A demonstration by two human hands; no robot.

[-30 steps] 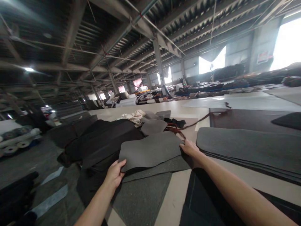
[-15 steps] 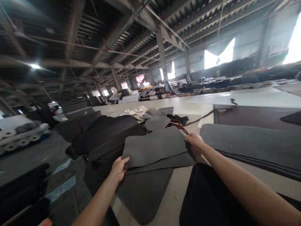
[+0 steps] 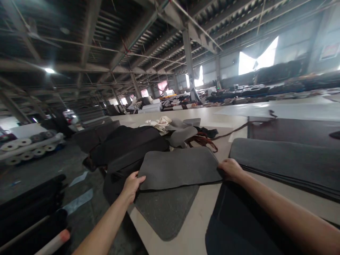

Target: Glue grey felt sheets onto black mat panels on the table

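Observation:
A dark grey mat piece (image 3: 180, 168) with rounded corners is stretched between my hands. My left hand (image 3: 132, 186) pinches its left edge, thumb on top and fingers underneath. At the right end, my right hand (image 3: 230, 170) is closed on the edge; its fingertips are partly hidden. Beneath it lies another grey mat (image 3: 170, 212), its tapered end showing on the table. A black piece (image 3: 231, 219) lies below my right hand, partly covered by my forearm. To the right is a stack of grey mats (image 3: 281, 156) with several layers.
Black material (image 3: 130, 145) is heaped at the table's left side. Behind the held mat lie small grey cut pieces (image 3: 183, 135), a cream cloth (image 3: 159, 124) and brown strips (image 3: 203, 140). Rolls (image 3: 39, 152) sit on the floor at left. The table (image 3: 196, 219) is pale.
Earlier, a second layer stuck out below the held mat's front edge; now the front edges lie nearly together. My right hand has come lower and slightly right. The view has shifted a little.

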